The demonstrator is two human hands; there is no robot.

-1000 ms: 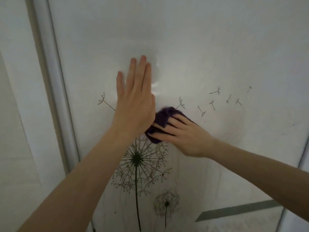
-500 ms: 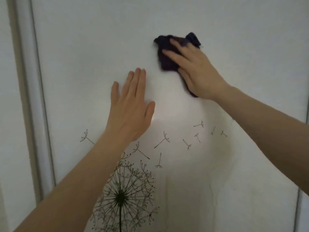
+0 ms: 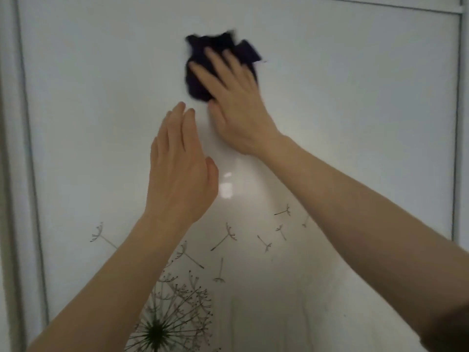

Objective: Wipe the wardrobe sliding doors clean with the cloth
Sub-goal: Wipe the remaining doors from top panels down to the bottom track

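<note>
A white glossy wardrobe sliding door (image 3: 355, 110) fills the view, printed with dark dandelions low down. My right hand (image 3: 236, 102) lies with straight, spread fingers on a crumpled dark purple cloth (image 3: 200, 59), pressing it flat against the upper middle of the door; the hand and cloth are motion-blurred. My left hand (image 3: 177, 171) is just below and left of it, fingers straight and together, palm toward the door; whether it touches the panel I cannot tell.
The door's pale frame edge (image 3: 28, 148) runs down the left side. Another vertical frame strip (image 3: 456, 123) stands at the right, and a top rail (image 3: 380, 5) crosses the upper right. A large dandelion print (image 3: 165, 321) sits at the bottom.
My right hand has carried the cloth from beside the dandelion print up to the upper middle of the door. The view has tilted upward. My left hand stays flat near the door.
</note>
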